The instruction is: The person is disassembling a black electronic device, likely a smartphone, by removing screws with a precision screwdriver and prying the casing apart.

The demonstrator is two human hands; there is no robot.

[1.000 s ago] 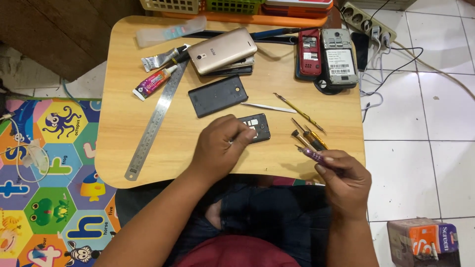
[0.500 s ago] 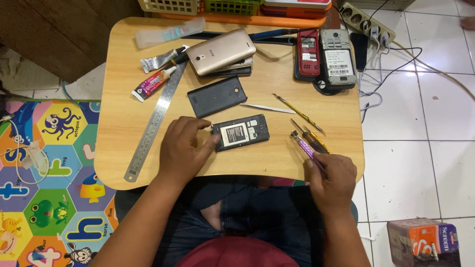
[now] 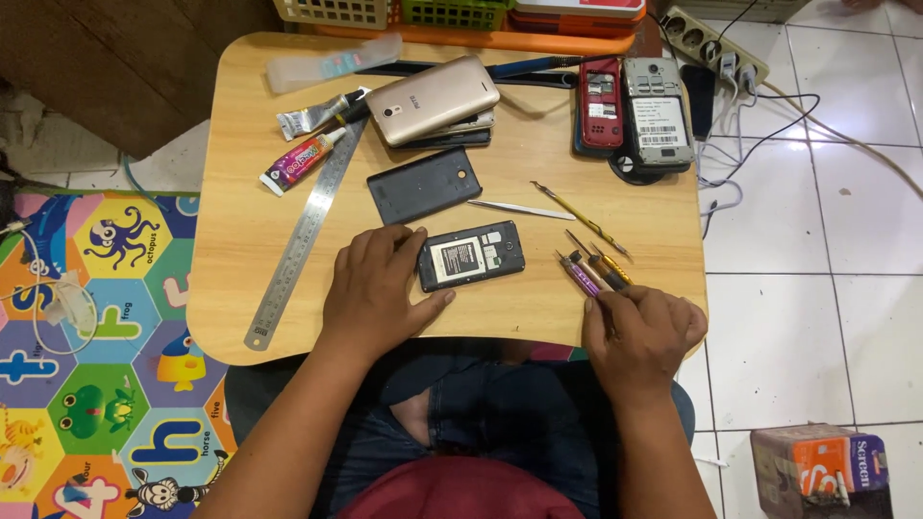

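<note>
A black phone point(image 3: 471, 256) with its back cover off lies face down in the middle of a small wooden table point(image 3: 240, 221). My left hand point(image 3: 380, 288) rests flat on the table at the phone's left end, thumb touching its lower corner. My right hand point(image 3: 639, 332) sits at the table's front right edge, fingers closed around a purple-handled screwdriver point(image 3: 578, 274). Two more screwdrivers point(image 3: 604, 266) lie right beside it. The phone's black back cover point(image 3: 424, 184) lies just beyond the phone.
A steel ruler point(image 3: 303, 235), glue tube point(image 3: 298, 161), gold phone point(image 3: 433, 99) on other phones, white spudger point(image 3: 519, 209), yellow pick tool point(image 3: 582, 221) and two opened phones point(image 3: 630, 115) lie on the table. A power strip point(image 3: 716, 48) and cardboard box point(image 3: 817, 466) sit on the tiled floor at right.
My left hand slid left off the phone, uncovering it. My right hand with the purple screwdriver came down to the table's front edge.
</note>
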